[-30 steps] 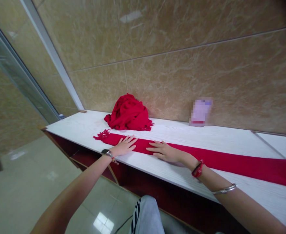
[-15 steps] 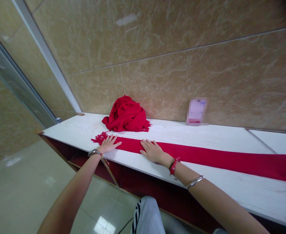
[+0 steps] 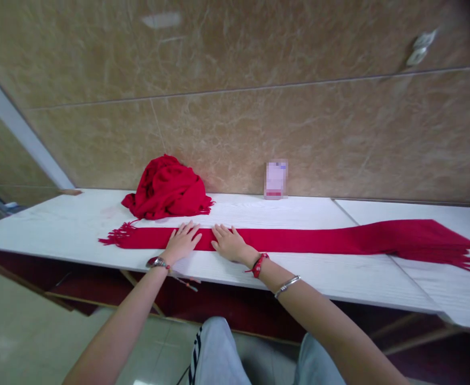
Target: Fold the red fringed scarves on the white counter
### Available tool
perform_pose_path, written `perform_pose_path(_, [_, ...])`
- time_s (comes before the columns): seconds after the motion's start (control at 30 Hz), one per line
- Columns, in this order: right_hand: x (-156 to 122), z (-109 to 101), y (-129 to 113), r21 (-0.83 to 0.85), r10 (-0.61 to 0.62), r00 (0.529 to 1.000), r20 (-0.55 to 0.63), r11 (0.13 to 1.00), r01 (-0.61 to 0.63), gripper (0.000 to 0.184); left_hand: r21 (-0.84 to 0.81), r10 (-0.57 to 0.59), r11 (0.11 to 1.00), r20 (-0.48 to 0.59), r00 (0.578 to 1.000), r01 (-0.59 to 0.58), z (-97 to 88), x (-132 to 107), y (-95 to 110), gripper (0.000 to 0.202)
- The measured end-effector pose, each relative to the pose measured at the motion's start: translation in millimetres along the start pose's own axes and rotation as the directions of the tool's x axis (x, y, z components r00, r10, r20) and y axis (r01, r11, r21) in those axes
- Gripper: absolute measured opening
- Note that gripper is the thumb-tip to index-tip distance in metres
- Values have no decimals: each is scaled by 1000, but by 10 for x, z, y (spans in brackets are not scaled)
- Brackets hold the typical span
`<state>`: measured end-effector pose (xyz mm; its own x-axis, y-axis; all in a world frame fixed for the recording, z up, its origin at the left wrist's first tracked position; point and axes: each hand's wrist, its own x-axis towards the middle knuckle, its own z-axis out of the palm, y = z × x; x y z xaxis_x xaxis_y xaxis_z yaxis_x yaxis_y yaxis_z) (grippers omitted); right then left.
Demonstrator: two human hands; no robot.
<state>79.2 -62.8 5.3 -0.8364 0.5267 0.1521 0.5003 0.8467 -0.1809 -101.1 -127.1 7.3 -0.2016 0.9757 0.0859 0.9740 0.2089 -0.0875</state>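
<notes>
A long red scarf point(image 3: 299, 240), folded into a narrow strip, stretches along the white counter. Fringe shows at both ends, and its right end is layered and bends wider. My left hand point(image 3: 182, 243) lies flat on the strip left of its middle, fingers spread. Just to the right, my right hand point(image 3: 230, 243) also presses flat on the cloth with its fingers out. Neither hand grasps anything. Behind the left part of the strip sits a crumpled heap of red fringed cloth point(image 3: 170, 190).
The white countertop point(image 3: 238, 208) runs along a brown marbled wall point(image 3: 218, 133), with a seam on its right side. A blurred pink card-like object point(image 3: 276, 181) leans on the wall. Open dark-red shelves point(image 3: 226, 305) lie below the counter's front edge.
My view has swung right, bringing the scarf's right fringed end into sight. My left hand has slid right along the strip, away from the left fringe, so both hands are closer together.
</notes>
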Motion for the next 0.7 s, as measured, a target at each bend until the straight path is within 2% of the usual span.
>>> perform_pose_path(0.1, [-298,-47,355,-101,45,999,-3,994,-45,51,7,9,1000,-24,1000,-9,90,13,18,50])
perform_pose_path(0.2, [-821,-152,936,-262,112,994,-13,959,-111,43,-9,24,1000,-24,999,-24,140,35,-68,50])
perform_pose_path(0.33, [-1585,-321,1778,-484,204,978,33,860,-163,38,-1,31,1000,-9,999,-31,157,79,-166,52])
perform_pose_path(0.4, [-1831,-391,2049,-530,277,961,23,818,-224,39,4,-11,1000,47,999,11,126,123,-153,53])
perform_pose_path(0.47, [-1899,-433,2124,-526,334,942,-1,801,-285,39,5,-61,998,99,993,60,61,192,-26,54])
perform_pose_path(0.53, [-1784,-434,1998,-475,348,937,-27,820,-318,39,-9,-38,999,88,995,39,-19,275,256,55])
perform_pose_path(0.6, [-1554,-401,1738,-389,294,954,-64,873,-295,40,-51,112,992,14,994,-111,-80,348,659,55])
perform_pose_path(0.7, [-1233,-336,1374,-288,148,985,-88,943,-167,43,-103,321,942,-8,947,-320,-83,394,1249,54])
